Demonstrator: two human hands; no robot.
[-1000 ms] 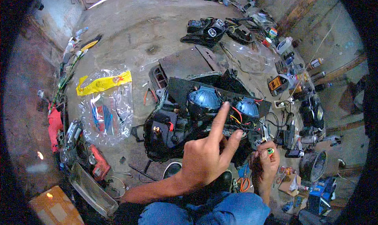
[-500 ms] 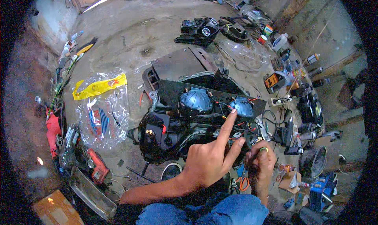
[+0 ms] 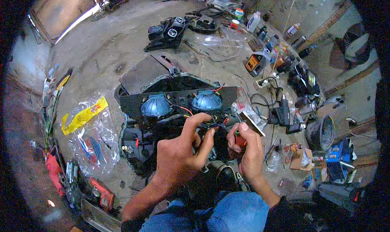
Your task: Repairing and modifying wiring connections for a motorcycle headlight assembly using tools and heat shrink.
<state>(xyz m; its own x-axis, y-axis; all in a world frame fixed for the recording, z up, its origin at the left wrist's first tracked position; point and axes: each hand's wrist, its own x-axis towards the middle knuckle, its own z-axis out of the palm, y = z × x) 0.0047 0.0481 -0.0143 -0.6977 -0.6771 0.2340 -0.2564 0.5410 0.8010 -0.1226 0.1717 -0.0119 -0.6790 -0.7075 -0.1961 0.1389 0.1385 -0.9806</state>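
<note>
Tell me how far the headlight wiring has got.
Done: two blue lenses sit in the black headlight housing, and red wires run between them. In hand: the left hand pinches the wires below the right lens; the right hand grips a red tool. Left: the wires hang loose, the housing lies open, and a clear cover lies apart on the floor.

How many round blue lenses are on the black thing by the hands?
2. One blue lens sits on the left of the black headlight housing, the other blue lens to its right, above the left hand.
</note>
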